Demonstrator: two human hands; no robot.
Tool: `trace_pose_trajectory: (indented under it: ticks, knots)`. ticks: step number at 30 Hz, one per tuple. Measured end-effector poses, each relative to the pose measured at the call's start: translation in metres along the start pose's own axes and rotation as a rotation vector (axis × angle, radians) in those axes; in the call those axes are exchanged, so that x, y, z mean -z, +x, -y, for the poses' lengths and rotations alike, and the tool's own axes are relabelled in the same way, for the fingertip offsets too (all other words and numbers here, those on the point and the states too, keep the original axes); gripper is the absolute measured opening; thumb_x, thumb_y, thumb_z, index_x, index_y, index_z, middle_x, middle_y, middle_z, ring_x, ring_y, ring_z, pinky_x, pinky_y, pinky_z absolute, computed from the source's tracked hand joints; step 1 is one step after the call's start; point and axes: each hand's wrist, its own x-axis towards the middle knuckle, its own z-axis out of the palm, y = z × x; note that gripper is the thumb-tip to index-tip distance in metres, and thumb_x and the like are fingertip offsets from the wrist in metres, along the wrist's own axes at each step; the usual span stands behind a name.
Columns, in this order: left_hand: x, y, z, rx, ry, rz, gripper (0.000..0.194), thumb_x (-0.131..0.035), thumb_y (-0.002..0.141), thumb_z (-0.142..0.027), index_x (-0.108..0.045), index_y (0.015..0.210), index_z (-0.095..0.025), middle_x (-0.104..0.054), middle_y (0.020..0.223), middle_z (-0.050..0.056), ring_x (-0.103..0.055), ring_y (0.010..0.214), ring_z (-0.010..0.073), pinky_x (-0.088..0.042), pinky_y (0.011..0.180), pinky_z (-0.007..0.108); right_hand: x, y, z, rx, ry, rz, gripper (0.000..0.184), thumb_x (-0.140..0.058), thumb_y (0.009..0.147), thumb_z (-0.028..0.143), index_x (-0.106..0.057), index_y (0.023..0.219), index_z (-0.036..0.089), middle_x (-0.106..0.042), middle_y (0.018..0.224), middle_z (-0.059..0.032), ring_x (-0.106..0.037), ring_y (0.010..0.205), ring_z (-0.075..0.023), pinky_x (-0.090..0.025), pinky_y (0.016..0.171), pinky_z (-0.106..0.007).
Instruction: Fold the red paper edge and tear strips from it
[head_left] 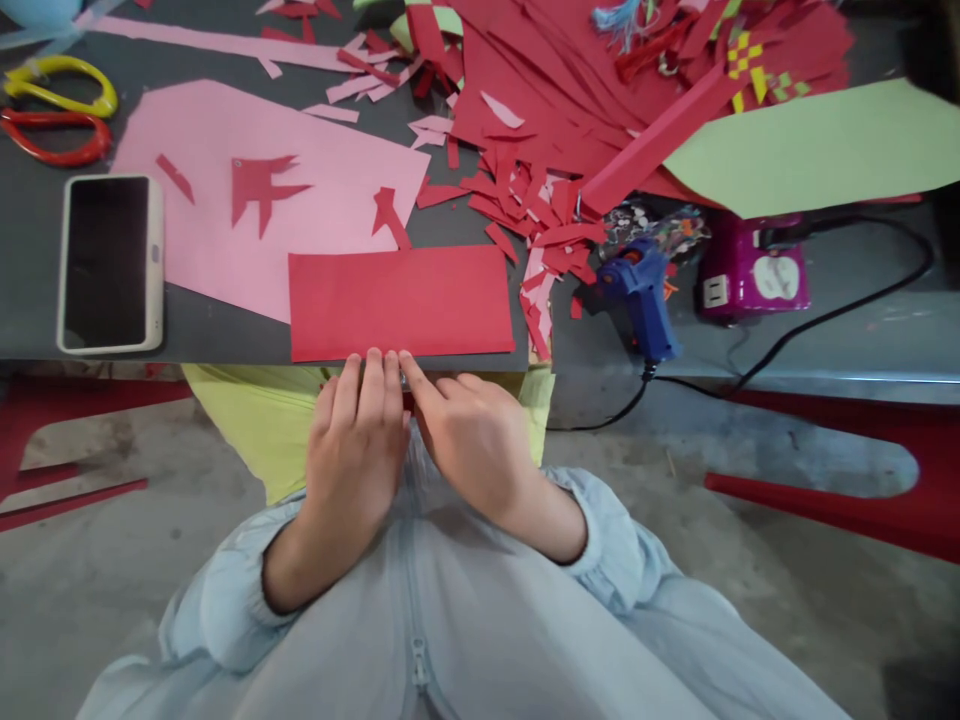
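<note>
A folded red paper rectangle [401, 303] lies along the near edge of the table. At the middle of its near edge are the fingertips of my left hand [358, 440], the fingers stretched out side by side and the thumb hidden. My right hand [480, 440] touches the same edge with its straight index finger, close beside the left fingertips. Its other fingers are bent, and its thumb is out of sight. Under the red paper's left part lies a large pink sheet [202, 230] with small red cut pieces [262, 190] on it.
A phone [109, 265] and scissors [60, 95] lie on the left. Red scraps [525, 200], a blue glue gun [641, 295] and its cord, a purple box [757, 270] and a green sheet [817, 150] are on the right. Red stools [862, 470] flank me.
</note>
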Motion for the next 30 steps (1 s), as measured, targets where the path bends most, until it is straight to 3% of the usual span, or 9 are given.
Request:
trace_pose_trajectory:
  ticks: [6, 11, 22, 27, 30]
  knots:
    - [0.001, -0.001, -0.004, 0.052, 0.034, 0.008, 0.057, -0.049, 0.101, -0.025, -0.035, 0.156, -0.016, -0.058, 0.145, 0.018, -0.056, 0.135, 0.0287, -0.043, 0.115, 0.043, 0.003, -0.004, -0.006, -0.099, 0.009, 0.068, 0.051, -0.051, 0.091, 0.011, -0.063, 0.139, 0.021, -0.067, 0.062, 0.0003, -0.054, 0.061, -0.0142, -0.036, 0.059, -0.029]
    - [0.003, 0.001, -0.007, 0.091, 0.002, 0.054, 0.057, -0.052, 0.1, -0.021, -0.039, 0.154, -0.029, -0.055, 0.147, 0.015, -0.054, 0.137, 0.0295, -0.043, 0.116, 0.046, 0.007, -0.011, -0.019, -0.169, 0.008, 0.093, 0.049, -0.051, 0.092, 0.013, -0.063, 0.139, 0.024, -0.067, 0.061, 0.0013, -0.052, 0.06, -0.0136, -0.032, 0.057, -0.029]
    - [0.007, 0.011, -0.013, 0.038, 0.145, -0.004, 0.048, -0.058, 0.097, -0.022, -0.051, 0.144, -0.025, -0.06, 0.134, 0.018, -0.061, 0.125, 0.0313, -0.051, 0.107, 0.049, 0.021, -0.029, -0.057, -0.294, -0.067, 0.027, 0.049, -0.046, 0.088, 0.012, -0.073, 0.128, 0.023, -0.056, 0.052, 0.0012, -0.04, 0.051, -0.0128, -0.022, 0.052, -0.028]
    - [0.01, 0.016, -0.019, 0.006, 0.106, 0.041, 0.05, -0.053, 0.099, -0.026, -0.047, 0.149, -0.021, -0.057, 0.137, 0.018, -0.052, 0.131, 0.031, -0.046, 0.109, 0.048, 0.021, -0.027, -0.057, -0.295, -0.079, 0.044, 0.048, -0.047, 0.088, 0.013, -0.073, 0.128, 0.022, -0.055, 0.052, 0.0002, -0.037, 0.051, -0.0134, -0.021, 0.051, -0.029]
    - [0.009, 0.027, -0.03, -0.052, -0.003, 0.129, 0.052, -0.05, 0.1, -0.023, -0.046, 0.152, -0.021, -0.066, 0.119, 0.016, -0.059, 0.116, 0.0291, -0.05, 0.097, 0.044, 0.021, -0.025, -0.056, -0.291, -0.096, 0.058, 0.048, -0.047, 0.088, 0.014, -0.073, 0.128, 0.021, -0.056, 0.053, -0.0006, -0.038, 0.051, -0.0136, -0.021, 0.052, -0.029]
